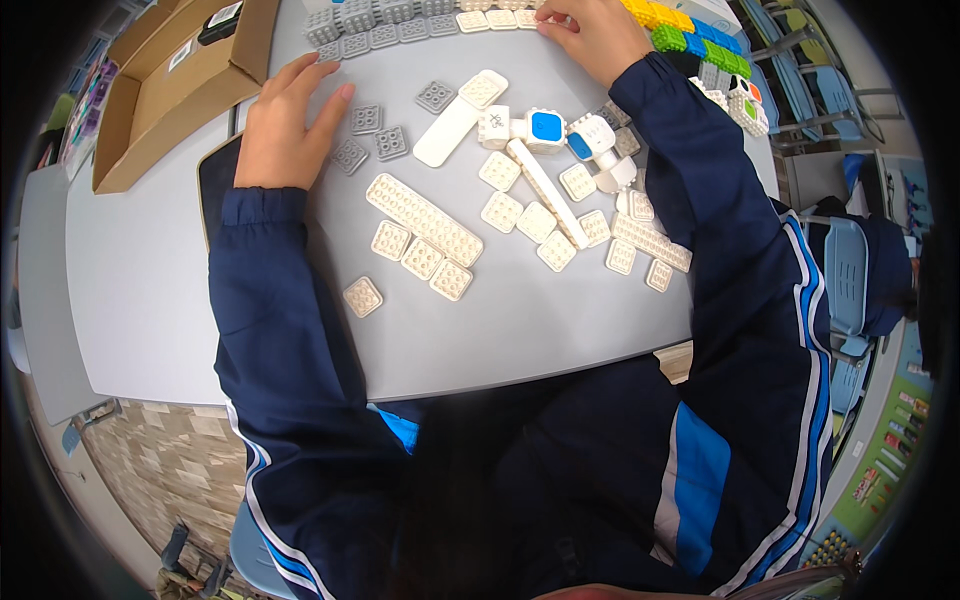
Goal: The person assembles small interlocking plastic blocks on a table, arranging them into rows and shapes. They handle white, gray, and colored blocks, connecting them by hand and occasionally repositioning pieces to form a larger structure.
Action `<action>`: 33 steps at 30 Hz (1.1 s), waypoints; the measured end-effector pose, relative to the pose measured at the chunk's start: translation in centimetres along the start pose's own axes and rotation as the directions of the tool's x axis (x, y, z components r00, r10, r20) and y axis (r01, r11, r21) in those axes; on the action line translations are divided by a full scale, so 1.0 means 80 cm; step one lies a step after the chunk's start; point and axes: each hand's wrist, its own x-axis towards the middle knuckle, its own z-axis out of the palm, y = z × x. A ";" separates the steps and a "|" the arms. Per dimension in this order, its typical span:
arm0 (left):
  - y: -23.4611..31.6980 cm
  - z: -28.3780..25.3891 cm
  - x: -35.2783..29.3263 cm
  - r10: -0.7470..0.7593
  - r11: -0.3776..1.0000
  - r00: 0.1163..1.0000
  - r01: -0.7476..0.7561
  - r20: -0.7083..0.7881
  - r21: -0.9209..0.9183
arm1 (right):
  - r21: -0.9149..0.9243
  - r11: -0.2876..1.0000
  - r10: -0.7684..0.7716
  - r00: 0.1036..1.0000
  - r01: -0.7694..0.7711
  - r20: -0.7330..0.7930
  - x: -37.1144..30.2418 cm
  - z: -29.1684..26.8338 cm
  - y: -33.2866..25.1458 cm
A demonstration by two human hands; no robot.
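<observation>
My left hand rests on the table at the left, fingers spread, with its fingertips near the left end of a row of flat grey square studded pieces. Beside its thumb lie several loose grey square pieces. At the far edge, my right hand pinches a white square piece at the right end of that row with thumb and index finger; its other fingers are partly hidden. Between my forearms lie white square pieces, a long white studded plate and a narrow white bar.
Taller grey blocks stand behind the row. A cardboard box sits at the left. Yellow, blue and green blocks line up at the far right. White cube modules, one with a blue face, lie mid-table.
</observation>
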 end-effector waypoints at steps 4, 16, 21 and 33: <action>-0.002 0.000 -0.001 0.018 1.000 1.000 -0.018 -0.002 0.019 | 0.010 0.998 -0.055 0.998 0.055 -0.015 0.004 0.000 0.005; -0.003 -0.005 0.001 -0.056 0.998 0.998 0.056 0.011 -0.013 | 0.114 0.972 -0.233 0.882 0.204 0.410 -0.063 -0.108 0.029; -0.007 -0.004 0.001 -0.046 0.999 0.999 0.046 0.023 0.010 | 0.154 0.977 -0.205 0.861 0.149 0.465 -0.097 -0.107 0.027; -0.009 -0.003 -0.001 -0.059 0.998 0.996 0.058 0.066 0.023 | 0.051 0.974 -0.227 0.927 0.222 0.300 -0.085 -0.080 0.049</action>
